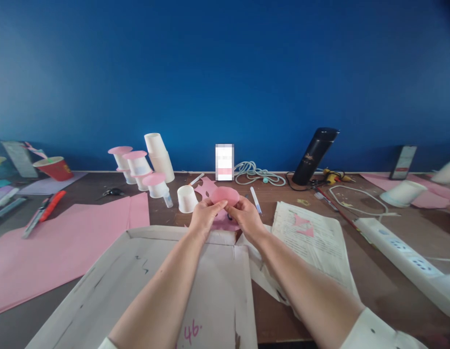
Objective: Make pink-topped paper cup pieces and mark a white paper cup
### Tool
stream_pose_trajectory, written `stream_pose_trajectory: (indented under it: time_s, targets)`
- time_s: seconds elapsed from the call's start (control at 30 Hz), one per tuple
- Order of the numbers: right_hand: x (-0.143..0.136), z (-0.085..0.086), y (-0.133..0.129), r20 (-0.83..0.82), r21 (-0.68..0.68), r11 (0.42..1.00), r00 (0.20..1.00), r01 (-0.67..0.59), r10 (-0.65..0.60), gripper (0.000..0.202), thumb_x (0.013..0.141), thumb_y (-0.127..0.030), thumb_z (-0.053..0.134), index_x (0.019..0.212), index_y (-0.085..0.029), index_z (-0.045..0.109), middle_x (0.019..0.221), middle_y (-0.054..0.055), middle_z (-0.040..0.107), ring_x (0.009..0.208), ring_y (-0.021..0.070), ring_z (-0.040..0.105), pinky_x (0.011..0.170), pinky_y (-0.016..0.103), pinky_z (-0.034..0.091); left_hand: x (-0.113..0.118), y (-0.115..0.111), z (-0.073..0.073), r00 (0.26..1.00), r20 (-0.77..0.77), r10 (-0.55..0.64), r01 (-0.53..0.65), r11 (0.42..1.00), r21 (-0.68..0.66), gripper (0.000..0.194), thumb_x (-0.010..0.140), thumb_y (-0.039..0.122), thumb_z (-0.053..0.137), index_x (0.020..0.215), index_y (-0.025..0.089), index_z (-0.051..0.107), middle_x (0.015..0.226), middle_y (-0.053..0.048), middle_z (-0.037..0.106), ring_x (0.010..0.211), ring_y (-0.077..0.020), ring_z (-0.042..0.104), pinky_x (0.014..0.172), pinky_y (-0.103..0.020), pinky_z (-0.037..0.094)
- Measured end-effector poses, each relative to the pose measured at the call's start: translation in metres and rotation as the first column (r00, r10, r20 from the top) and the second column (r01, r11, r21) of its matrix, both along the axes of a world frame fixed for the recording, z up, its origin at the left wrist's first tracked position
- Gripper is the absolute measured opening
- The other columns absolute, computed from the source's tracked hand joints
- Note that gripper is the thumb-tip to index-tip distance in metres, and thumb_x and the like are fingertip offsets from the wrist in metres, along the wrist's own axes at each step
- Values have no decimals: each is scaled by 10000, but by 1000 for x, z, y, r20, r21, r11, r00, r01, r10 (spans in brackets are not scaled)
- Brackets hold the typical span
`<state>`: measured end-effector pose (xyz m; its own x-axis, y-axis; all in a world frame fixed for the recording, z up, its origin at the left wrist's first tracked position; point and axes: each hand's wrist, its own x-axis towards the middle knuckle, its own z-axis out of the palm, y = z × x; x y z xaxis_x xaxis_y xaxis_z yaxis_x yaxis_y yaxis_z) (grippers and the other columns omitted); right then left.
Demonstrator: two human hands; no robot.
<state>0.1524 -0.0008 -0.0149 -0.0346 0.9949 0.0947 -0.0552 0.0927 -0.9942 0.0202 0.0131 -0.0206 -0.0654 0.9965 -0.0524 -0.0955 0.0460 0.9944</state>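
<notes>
Both my hands hold a round pink paper disc [225, 195] up over the far edge of a cardboard box lid. My left hand [206, 213] pinches its near edge from the left, thumb on top. From the right, my right hand [247, 216] grips the same edge, its thumb close to the other. Pink paper scraps [206, 188] lie behind and below the disc. Just left of my hands stands an upside-down white paper cup [187, 199]. Farther left, white cups topped with pink discs [136, 167] stand in short stacks beside a tall stack of plain cups [159, 157].
The cardboard lid [137, 291] lies in front of me. Large pink sheets [65, 242] and a utility knife [43, 213] are at left. Rightward are a newspaper [315, 237], a black bottle [315, 156], a coiled cable [259, 173] and a power strip [407, 261]. A phone [224, 162] stands behind.
</notes>
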Motion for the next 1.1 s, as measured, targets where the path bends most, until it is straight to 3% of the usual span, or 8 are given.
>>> stream_pose_trajectory:
  time_s: [0.3,0.43,0.6,0.87,1.1]
  targets:
    - [1,-5,2,64,24,1000,998,-20,19,350,691,-465,700,881,-188,601,614,-54,504,530,91,406,478,225,296,1,-4,8,999,23,47,-48,998,34,417,547,433,797,845,149,727,753,-68,700,707,-197,620,648,-290,459]
    - [2,-6,2,89,46,999,996,-29,25,365,711,-475,681,935,-193,622,708,-27,586,585,103,460,529,233,352,0,-3,8,999,6,52,-52,998,46,379,546,402,801,828,158,732,740,-63,704,735,-217,637,688,-313,472]
    - [1,-5,1,57,75,997,998,-9,5,366,713,-446,696,956,-182,623,783,-3,615,654,120,506,607,248,401,0,-2,6,998,-20,54,-53,998,38,351,551,401,799,801,161,740,741,-59,701,740,-211,627,687,-301,460]
    - [0,-5,1,31,70,998,1000,4,-6,369,688,-440,717,944,-193,618,719,-20,601,606,115,500,568,244,398,1,-3,7,1000,-18,22,-21,1000,7,389,556,429,788,840,167,743,734,-43,686,651,-148,569,631,-268,417]
    - [1,5,-4,73,52,998,996,43,-47,367,680,-440,713,948,-201,637,717,-15,603,631,126,526,567,241,413,0,-2,6,1000,-21,4,-4,1000,11,405,559,448,785,840,160,739,717,-44,673,638,-142,555,621,-264,403]
